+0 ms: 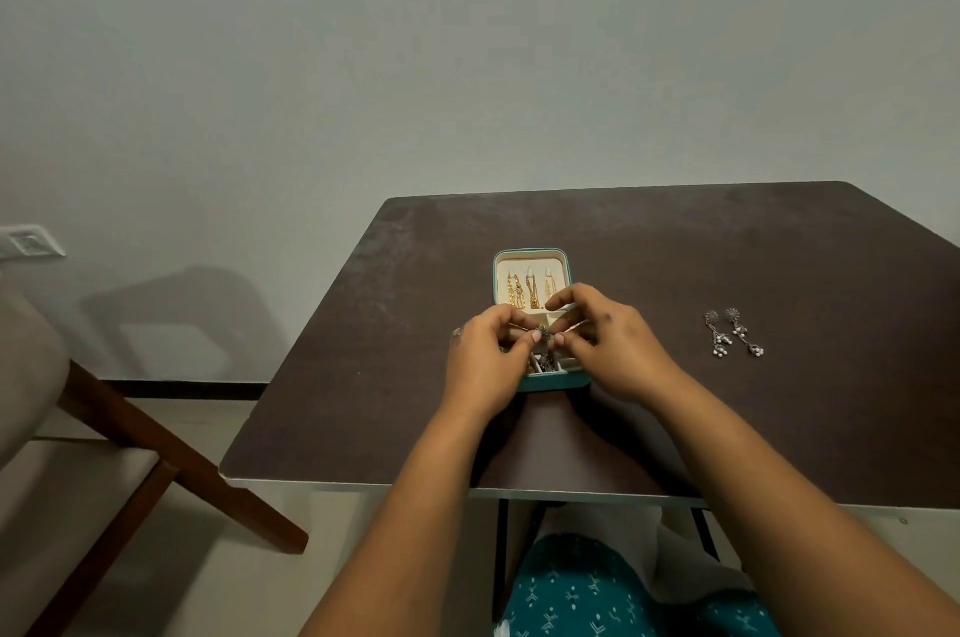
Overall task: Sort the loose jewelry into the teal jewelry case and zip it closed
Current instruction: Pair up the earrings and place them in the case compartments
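- Hands: my left hand [485, 356] and right hand [608, 340] meet over the near half of the open teal jewelry case [566, 381], fingers curled on both.
- Grip: between the fingertips of both hands I pinch a small dark earring [543, 334]; which hand carries most of it is hard to judge, since the piece is tiny and partly covered.
- Case: it lies flat on the dark table [727, 262], lid half away from me, cream lining showing.
- Lid contents: three gold chains [532, 285] hang side by side on the lining.
- Base contents: some dark pieces sit in the compartments below my fingers; details not legible.
- Loose items: a pair of silver drop earrings [735, 332] lies on the table, well apart to the right of the case.
- Surroundings: a wooden chair [171, 460] stands left of the table.
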